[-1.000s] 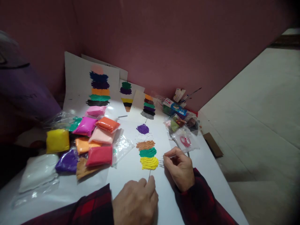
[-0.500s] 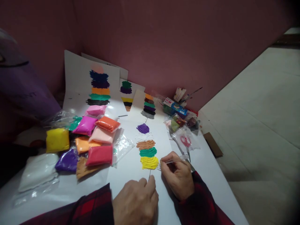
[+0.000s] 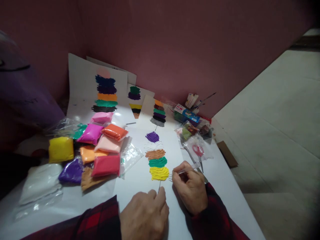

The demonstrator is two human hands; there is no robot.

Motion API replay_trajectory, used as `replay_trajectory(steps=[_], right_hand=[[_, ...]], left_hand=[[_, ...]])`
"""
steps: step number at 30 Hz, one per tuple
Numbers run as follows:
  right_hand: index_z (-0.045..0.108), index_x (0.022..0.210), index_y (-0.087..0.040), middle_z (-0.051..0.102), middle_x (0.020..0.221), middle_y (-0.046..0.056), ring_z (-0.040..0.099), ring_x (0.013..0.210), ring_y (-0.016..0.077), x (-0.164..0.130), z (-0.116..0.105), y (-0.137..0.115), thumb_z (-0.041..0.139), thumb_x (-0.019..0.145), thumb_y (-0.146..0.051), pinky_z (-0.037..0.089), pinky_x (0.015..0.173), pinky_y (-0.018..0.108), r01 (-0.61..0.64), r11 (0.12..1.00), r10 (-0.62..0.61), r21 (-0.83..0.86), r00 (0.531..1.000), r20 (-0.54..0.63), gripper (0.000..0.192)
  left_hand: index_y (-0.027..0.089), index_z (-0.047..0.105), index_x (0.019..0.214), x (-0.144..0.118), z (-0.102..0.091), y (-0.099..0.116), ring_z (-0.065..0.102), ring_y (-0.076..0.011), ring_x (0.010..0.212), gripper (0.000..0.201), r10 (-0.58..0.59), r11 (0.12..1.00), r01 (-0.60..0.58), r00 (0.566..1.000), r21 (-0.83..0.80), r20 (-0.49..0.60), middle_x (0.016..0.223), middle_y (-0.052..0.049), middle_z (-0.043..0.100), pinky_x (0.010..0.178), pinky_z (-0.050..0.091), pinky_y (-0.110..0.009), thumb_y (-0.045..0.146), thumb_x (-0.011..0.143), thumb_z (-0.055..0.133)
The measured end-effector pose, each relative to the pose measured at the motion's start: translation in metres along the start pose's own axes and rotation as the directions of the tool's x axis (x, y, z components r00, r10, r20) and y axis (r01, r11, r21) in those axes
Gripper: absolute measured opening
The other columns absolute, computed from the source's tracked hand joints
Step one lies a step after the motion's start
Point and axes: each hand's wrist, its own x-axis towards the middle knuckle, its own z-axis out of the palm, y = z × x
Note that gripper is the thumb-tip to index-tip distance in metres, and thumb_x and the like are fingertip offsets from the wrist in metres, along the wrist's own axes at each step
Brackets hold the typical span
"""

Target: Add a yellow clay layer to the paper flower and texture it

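My right hand (image 3: 190,188) is closed in a pinch on a clear plastic fork (image 3: 192,167). The fork's tines are at the right edge of a yellow clay band (image 3: 159,173) with wavy grooves. My left hand (image 3: 146,213) lies below the band on the white paper (image 3: 130,186), fingers curled, fingertips hidden, index finger by a thin grey line (image 3: 160,184). Above the yellow, a green band (image 3: 158,162), a brown-orange band (image 3: 155,154), faint white strokes (image 3: 153,145) and a purple clay piece (image 3: 152,136) form a column.
Bagged clay packets (image 3: 106,165) in several colours are heaped on the left. At the right lie a metal fork (image 3: 190,153), pink-handled scissors (image 3: 198,150) and a clay box (image 3: 187,113). Finished-looking clay pictures (image 3: 105,93) lean against the pink wall (image 3: 162,50).
My right hand and the plastic fork have shifted slightly to the right, drawing the tines outward from the yellow band. My left hand has stayed in place.
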Motion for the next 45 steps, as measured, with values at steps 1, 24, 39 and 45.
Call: replay_trajectory(steps=[1,24,39,45], right_hand=[[0.055,0.065,-0.021,0.052,0.050,-0.005,0.047,0.034,0.0085,0.0000,0.0001,0.0000,0.052,0.078,-0.015,0.039,0.038,0.019,-0.004,1.000,0.004,-0.006,1.000,-0.005,0.015],[0.058,0.064,-0.018,0.055,0.052,-0.004,0.049,0.033,0.0080,-0.0061,0.0037,-0.0022,0.056,0.076,-0.014,0.038,0.035,0.018,-0.026,0.992,0.030,0.123,0.999,-0.030,0.013],[0.054,0.063,-0.019,0.044,0.045,-0.007,0.045,0.033,0.0080,-0.0036,0.0004,-0.0045,0.049,0.076,-0.013,0.036,0.037,0.019,-0.003,1.000,0.004,-0.015,1.000,0.030,0.016],[0.054,0.063,-0.019,0.046,0.043,-0.006,0.046,0.033,0.0093,-0.0049,0.0009,-0.0023,0.050,0.076,-0.016,0.037,0.037,0.020,-0.063,0.998,0.064,-0.021,0.997,0.035,0.014]], left_hand=[[0.014,0.066,0.106,0.0000,-0.0006,0.0001,0.067,-0.0198,0.072,0.020,0.004,1.000,-0.004,1.000,-0.003,0.017,0.113,-0.010,0.069,0.052,0.053,-0.029,0.012,0.093,0.051],[0.013,0.067,0.102,0.0016,-0.0027,-0.0003,0.067,-0.0204,0.071,0.016,0.003,1.000,-0.003,1.000,-0.002,0.014,0.113,-0.010,0.069,0.052,0.053,-0.030,0.012,0.092,0.054],[0.013,0.066,0.106,0.0029,-0.0060,-0.0008,0.068,-0.0223,0.075,0.020,-0.003,1.000,0.004,0.996,-0.009,0.088,0.117,-0.011,0.068,0.054,0.057,-0.033,0.012,0.094,0.050],[0.012,0.066,0.106,0.0021,-0.0017,-0.0003,0.068,-0.0211,0.073,0.020,-0.003,1.000,0.004,0.998,-0.005,0.056,0.115,-0.012,0.068,0.053,0.055,-0.031,0.012,0.093,0.052]])
